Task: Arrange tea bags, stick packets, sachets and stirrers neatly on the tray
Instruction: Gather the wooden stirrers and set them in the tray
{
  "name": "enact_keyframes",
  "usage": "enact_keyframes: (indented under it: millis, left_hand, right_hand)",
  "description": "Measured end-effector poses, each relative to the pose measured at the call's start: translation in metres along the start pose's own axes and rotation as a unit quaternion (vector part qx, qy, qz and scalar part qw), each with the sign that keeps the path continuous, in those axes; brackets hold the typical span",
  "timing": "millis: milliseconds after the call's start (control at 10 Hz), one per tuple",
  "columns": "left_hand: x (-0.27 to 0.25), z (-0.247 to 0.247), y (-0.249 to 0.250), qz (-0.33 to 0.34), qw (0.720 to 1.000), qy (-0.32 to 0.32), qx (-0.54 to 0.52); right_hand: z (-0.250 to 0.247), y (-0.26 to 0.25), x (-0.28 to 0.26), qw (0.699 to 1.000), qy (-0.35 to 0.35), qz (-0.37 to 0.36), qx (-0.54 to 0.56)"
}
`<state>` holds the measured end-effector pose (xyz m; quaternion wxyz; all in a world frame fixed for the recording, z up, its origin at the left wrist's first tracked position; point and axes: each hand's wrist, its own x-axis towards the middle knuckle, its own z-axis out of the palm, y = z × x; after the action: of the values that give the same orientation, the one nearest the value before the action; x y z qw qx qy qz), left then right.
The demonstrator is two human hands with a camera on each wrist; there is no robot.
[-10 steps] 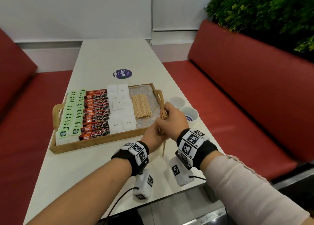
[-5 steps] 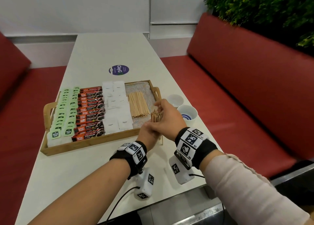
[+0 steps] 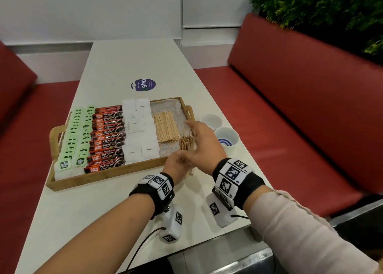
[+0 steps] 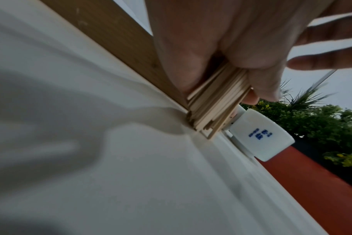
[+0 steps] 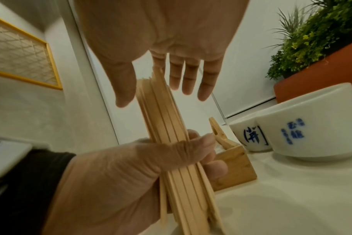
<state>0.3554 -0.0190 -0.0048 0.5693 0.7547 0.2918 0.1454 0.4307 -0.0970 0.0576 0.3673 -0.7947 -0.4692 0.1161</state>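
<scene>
- Left hand (image 3: 178,166) curled round a bundle (image 3: 186,147) of wooden stirrers, held upright, bottom ends down on the counter (image 3: 116,201) right against the tray (image 3: 103,175) at its near right corner.
- Right hand (image 3: 202,144) open, fingers straight, poised just over the bundle's top ends; whether touching them, hard to tell.
- Judged as squaring the bundle before laying it down: best tapped lightly on the counter with the left grip loosened a little, so uneven sticks could slide level, then pressed flat from above with the right palm.
- Bottom ends looked ragged in the left wrist view, one stick jutting lower than the rest; worth evening out before the move.
- Likely best laid parallel to the stirrers (image 3: 165,126) already fanned flat in the tray's right section, beside them on the bare patterned liner (image 3: 165,108), not across.
- Risk: thin, light sticks could spill or splay if released all at once; two cups (image 3: 227,141) stood close on the right.
- Bundle: pale, flat, slender sticks, many, packed face to face.
- Elsewhere in the tray: green-tagged tea bags (image 3: 76,139), orange stick packets (image 3: 107,137), white sachets (image 3: 141,137), each in tidy columns.
</scene>
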Motion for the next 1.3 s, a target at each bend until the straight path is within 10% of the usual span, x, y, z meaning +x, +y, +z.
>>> enact_keyframes:
  millis: [300,900,1300]
  left_hand:
    - [-0.004,0.005,0.013,-0.037,0.985,0.010,0.167]
    - [-0.001,0.006,0.009,-0.029,0.970,0.036,0.240]
    - [-0.008,-0.004,0.015,-0.013,0.999,0.027,-0.019]
  right_hand:
    - [0.002,0.006,-0.004,0.979,-0.115,-0.100,-0.133]
    - [0.014,0.005,-0.005,0.982,-0.064,-0.116,-0.136]
    - [0.011,0.011,-0.006,0.999,0.052,0.012,0.014]
